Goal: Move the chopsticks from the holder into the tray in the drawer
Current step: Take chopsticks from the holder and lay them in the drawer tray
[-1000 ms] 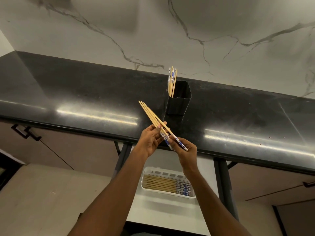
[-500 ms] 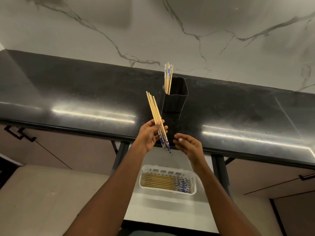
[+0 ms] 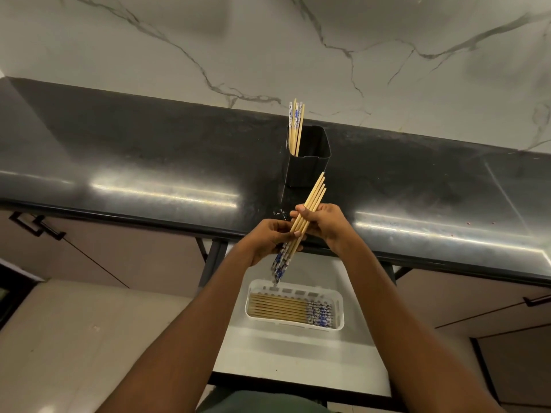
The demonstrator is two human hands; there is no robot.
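Note:
A bundle of several wooden chopsticks (image 3: 311, 198) with blue-patterned ends is held over the counter's front edge, bare tips up and to the right, patterned ends down. My left hand (image 3: 268, 239) grips the lower part and my right hand (image 3: 323, 223) grips the middle. A black square holder (image 3: 308, 162) stands on the black counter with a few chopsticks (image 3: 295, 126) leaning in its left corner. Below, a white tray (image 3: 338, 308) in the open white drawer (image 3: 298, 356) holds several chopsticks (image 3: 280, 308) lying side by side, patterned ends to the right.
The glossy black counter (image 3: 149, 162) runs across the view under a white marbled wall (image 3: 268, 46). Dark metal legs (image 3: 213, 260) flank the drawer. A cabinet handle (image 3: 38, 228) sits at the left and another (image 3: 536, 301) at the right.
The bundle swung from leaning up-left to leaning up-right. My right hand, which was off the sticks half a second ago, now grips them together with my left hand.

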